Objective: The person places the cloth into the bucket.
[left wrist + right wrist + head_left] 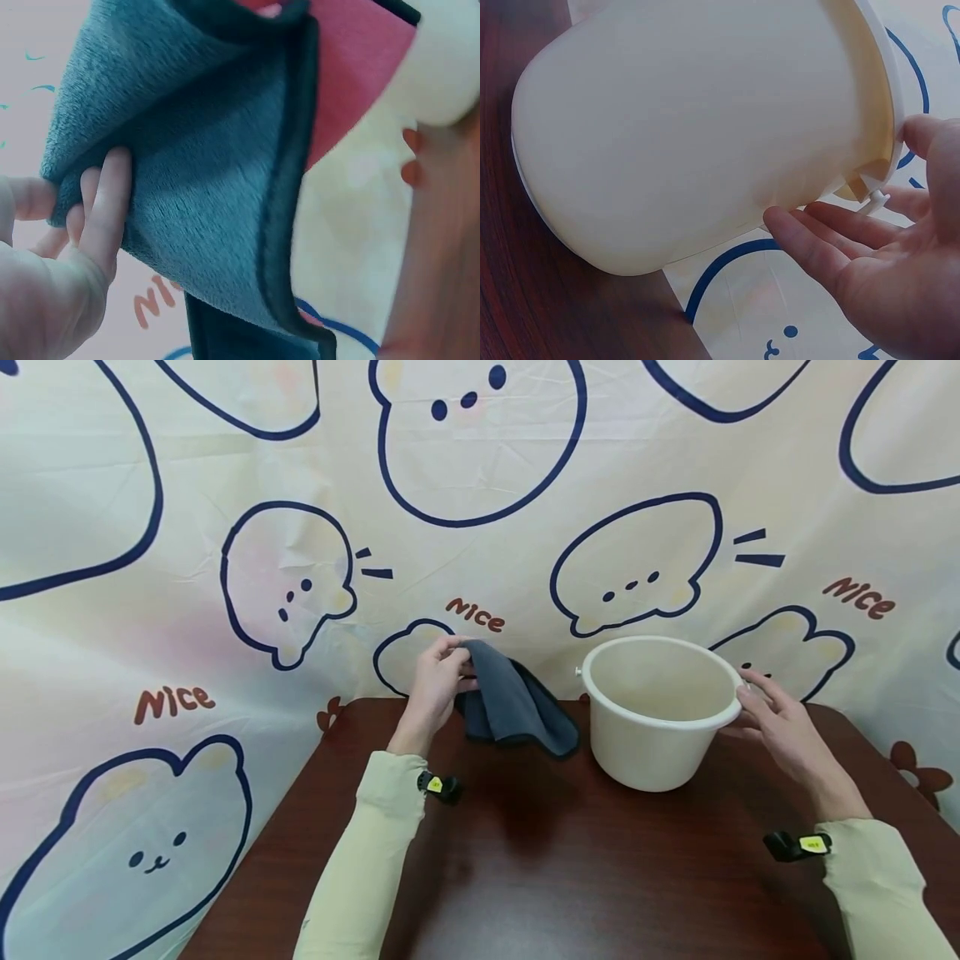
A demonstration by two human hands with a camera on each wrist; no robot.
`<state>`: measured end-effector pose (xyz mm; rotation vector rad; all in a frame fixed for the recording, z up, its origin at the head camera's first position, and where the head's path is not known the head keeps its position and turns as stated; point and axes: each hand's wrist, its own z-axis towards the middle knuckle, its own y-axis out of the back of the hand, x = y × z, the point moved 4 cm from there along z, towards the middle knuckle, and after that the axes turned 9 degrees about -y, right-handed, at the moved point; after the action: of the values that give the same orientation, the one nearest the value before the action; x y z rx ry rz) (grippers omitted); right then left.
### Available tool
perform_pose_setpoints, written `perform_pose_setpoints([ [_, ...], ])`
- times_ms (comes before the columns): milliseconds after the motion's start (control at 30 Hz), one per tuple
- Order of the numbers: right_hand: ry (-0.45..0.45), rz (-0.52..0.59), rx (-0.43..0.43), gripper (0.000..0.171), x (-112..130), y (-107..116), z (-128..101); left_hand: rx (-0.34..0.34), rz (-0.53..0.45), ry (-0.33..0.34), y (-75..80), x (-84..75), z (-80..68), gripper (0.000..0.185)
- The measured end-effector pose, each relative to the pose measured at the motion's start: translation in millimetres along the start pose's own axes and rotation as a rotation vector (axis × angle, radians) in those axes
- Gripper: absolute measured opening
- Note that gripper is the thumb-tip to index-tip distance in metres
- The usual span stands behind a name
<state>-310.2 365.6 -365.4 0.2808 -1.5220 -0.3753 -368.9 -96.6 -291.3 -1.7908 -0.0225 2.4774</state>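
Note:
My left hand point(438, 677) pinches a dark grey-blue cloth point(510, 702) near its upper corner. The cloth hangs in folds beside the bucket, its fuzzy face and dark edging point(274, 225) filling much of the left wrist view. A pink part point(352, 75) shows behind it. On the right, a cream plastic bucket point(645, 752) stands upright on the table. My right hand point(780, 718) touches its right side, thumb at the rim and loosely extended fingers point(802, 240) along the outer wall, around a small side peg point(877, 201).
The dark brown wooden table point(562, 877) reaches back to a light curtain point(465, 568) printed with blue cartoon outlines. Another peg point(578, 672) juts from the bucket's left rim. Each wrist wears a small black camera on a strap.

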Motion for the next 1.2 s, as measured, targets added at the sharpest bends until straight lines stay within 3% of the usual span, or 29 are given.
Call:
perform_pose_setpoints([
  [467, 0.002, -0.017, 0.001, 0.061, -2, 2, 0, 0.042, -0.323, -0.128, -46.5, -40.3, 1.7, 0.013],
  [733, -0.01, -0.016, 0.002, 0.064, -1, 2, 0, 0.104, -0.342, -0.21, -77.1, -60.3, 2.2, 0.016],
  [867, -0.018, -0.041, -0.007, 0.065, -1, 1, 1, 0.102, -0.334, -0.239, -90.9, -64.9, 2.8, 0.017],
  [1200, -0.015, -0.064, -0.01, 0.063, 0, 1, -1, 0.144, -0.373, -0.228, -128.6, -62.5, 2.7, 0.019],
])
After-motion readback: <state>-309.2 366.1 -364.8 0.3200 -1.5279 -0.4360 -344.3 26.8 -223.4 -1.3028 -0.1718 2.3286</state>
